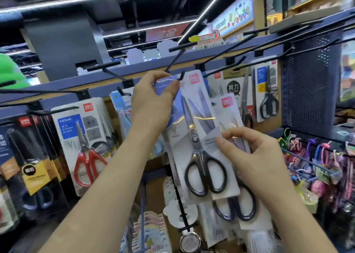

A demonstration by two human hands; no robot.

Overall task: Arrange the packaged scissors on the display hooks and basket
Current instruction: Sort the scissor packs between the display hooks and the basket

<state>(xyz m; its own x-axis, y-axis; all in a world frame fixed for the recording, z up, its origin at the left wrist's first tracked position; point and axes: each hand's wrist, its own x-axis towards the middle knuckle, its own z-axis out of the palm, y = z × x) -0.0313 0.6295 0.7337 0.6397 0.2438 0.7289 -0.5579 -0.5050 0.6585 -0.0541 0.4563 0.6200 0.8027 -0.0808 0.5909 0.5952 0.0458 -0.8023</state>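
Left grip (pixel 153 99) pinches the top edge of the front scissors pack (pixel 196 107), right at a hook tip (pixel 181 75). Right grip (pixel 249 151) pinches a second pack (pixel 230 114) just behind, its thumb on the front pack's edge. The packs are probably light, stiff and glossy, likely slippery, so hold them by the card edges. The hanging hole is hidden by the fingers, and the lower packs are blurred.

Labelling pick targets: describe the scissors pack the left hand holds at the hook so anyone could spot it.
Find the blue rail of black hooks crossing the shelf's middle; the left hand pinches the top of a pack at a hook tip there. It is the long white card with black-handled scissors, larger than the blue-handled pack overlapping it in the right hand.
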